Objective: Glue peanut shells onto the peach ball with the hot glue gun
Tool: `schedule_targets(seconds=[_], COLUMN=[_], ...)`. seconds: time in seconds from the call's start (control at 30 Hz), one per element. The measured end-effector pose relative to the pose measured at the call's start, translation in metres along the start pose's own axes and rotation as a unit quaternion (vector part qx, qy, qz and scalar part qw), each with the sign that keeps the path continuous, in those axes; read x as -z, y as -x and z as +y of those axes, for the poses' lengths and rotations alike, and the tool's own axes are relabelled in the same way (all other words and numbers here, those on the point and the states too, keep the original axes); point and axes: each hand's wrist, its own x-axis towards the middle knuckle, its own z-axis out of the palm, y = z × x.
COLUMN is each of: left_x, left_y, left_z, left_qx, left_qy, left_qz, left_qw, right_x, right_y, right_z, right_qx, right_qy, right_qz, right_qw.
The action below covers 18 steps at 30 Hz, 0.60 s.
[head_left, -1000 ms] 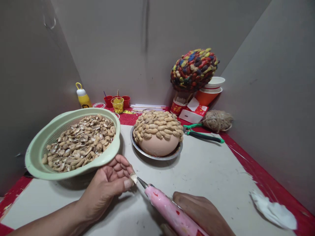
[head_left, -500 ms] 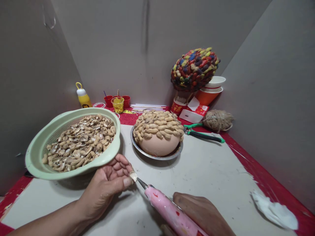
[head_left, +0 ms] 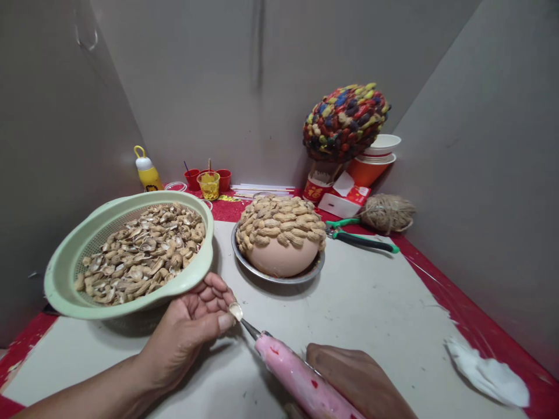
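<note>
Between the thumb and fingers of my left hand (head_left: 187, 329) is a peanut shell half (head_left: 236, 311), its pale hollow side showing. My right hand (head_left: 353, 375) is wrapped round a pink glue gun (head_left: 301, 375), partly cut off by the lower frame edge. The gun's metal nozzle touches or nearly touches the shell. Beyond the hands, a smooth beige rounded form (head_left: 282, 256) rests in a metal bowl (head_left: 279, 279); rows of peanut shells (head_left: 279, 221) cover its upper part. Left of it stands a green colander (head_left: 205, 273) holding many loose peanut shells (head_left: 148, 250).
Green-handled pliers (head_left: 367, 241) and a twine ball (head_left: 388, 213) lie right of the bowl. A crumpled white tissue (head_left: 489, 372) is at the lower right. Behind stand a colourful shell-covered balloon model (head_left: 347, 122), paint cups (head_left: 209, 185) and a yellow bottle (head_left: 148, 173).
The glue gun has shifted very slightly left, with its nozzle still at the shell half. Both hands keep nearly the same place and hold.
</note>
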Motion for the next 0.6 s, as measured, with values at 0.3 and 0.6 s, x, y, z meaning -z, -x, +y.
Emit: schedule_targets(seconds=[0.3, 0.6], left_x=[0.0007, 0.0019], left_y=[-0.0011, -0.0004], left_z=[-0.0013, -0.0055], left_qx=[0.0, 0.002], left_qy=[-0.047, -0.08], left_qz=[-0.004, -0.031], left_qw=[0.999, 0.996], right_x=[0.0042, 0.0032], right_y=[-0.0004, -0.0038], right_z=[0.0017, -0.0025], right_qx=[0.006, -0.005], right_qy=[0.008, -0.006], right_qz=[-0.013, -0.007], right_qw=[1.0, 1.0])
